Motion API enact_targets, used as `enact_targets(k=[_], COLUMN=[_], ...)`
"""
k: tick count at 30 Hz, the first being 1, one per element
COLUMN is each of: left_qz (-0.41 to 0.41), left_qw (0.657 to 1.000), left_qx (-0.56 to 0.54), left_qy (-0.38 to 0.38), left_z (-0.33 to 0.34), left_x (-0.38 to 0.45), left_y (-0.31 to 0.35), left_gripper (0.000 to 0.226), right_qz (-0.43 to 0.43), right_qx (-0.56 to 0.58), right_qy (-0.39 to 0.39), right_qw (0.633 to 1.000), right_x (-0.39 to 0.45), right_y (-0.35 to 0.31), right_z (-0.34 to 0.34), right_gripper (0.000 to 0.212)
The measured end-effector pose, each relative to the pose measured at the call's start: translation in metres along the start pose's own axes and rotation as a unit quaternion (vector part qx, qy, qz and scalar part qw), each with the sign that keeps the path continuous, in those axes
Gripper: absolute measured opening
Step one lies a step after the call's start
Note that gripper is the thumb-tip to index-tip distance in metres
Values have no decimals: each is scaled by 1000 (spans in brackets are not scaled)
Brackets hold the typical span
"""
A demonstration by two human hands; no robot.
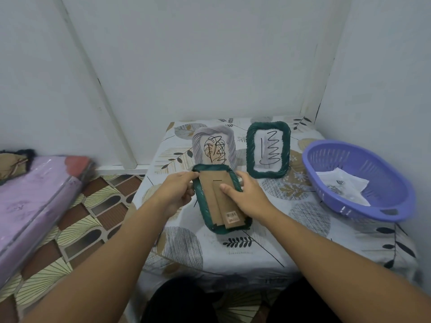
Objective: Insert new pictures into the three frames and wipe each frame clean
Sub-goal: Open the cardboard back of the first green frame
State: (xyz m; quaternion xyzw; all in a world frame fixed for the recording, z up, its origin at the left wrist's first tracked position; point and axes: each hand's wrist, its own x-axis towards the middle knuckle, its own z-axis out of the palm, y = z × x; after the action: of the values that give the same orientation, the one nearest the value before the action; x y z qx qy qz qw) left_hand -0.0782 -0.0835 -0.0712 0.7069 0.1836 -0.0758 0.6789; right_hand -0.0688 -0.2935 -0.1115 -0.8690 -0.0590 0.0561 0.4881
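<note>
A dark green woven frame (pixel 204 207) is face down between my hands, its brown cardboard back and stand toward me. My left hand (pixel 178 193) grips its upper left edge, fingertips at the top corner. My right hand (pixel 247 198) holds its right side with the thumb pressed on the cardboard stand (pixel 227 206). Behind it a pale grey frame (pixel 213 145) stands upright with a scribbled leaf picture. To the right a second dark green frame (pixel 268 152) stands with a black zigzag drawing.
The table (pixel 291 229) has a leaf-patterned cloth and sits in a wall corner. A purple plastic basket (pixel 356 180) at the right holds white sheets with prints. A purple mattress (pixel 35 194) lies on the patterned floor at the left.
</note>
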Motion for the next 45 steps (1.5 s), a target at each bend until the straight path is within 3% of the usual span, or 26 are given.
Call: enact_targets(k=[4,8,10,16,22,31,45], left_qz=[-11,55,96,158,212,245,256], left_qw=[999,986,967,894,851,896,892], left_qx=[43,154,220,406,461,338,339], left_qy=[-18,46,83,108,137,155,156], left_z=[6,16,18,30,32,30,31], left_x=[12,28,37,45,60,57,52], left_y=[-14,-29,-38,-49,-66,-87,-91], left_gripper=[24,27,23,34,35,27,20], right_qz=[47,63,67,63,48,60,41], right_qx=[-13,-83,-132,-226,-214,-84,-119], right_qy=[-29,-21,-20,-15,39,115,136], right_qw=[998,994,989,972,975,988,983], right_x=[4,9,13,29,44,44,40], right_y=[21,30,32,46,61,73,71], right_z=[-5,-6,-8,-11,-9,-2,1], right_gripper=[87,97,88,94,42,23,22])
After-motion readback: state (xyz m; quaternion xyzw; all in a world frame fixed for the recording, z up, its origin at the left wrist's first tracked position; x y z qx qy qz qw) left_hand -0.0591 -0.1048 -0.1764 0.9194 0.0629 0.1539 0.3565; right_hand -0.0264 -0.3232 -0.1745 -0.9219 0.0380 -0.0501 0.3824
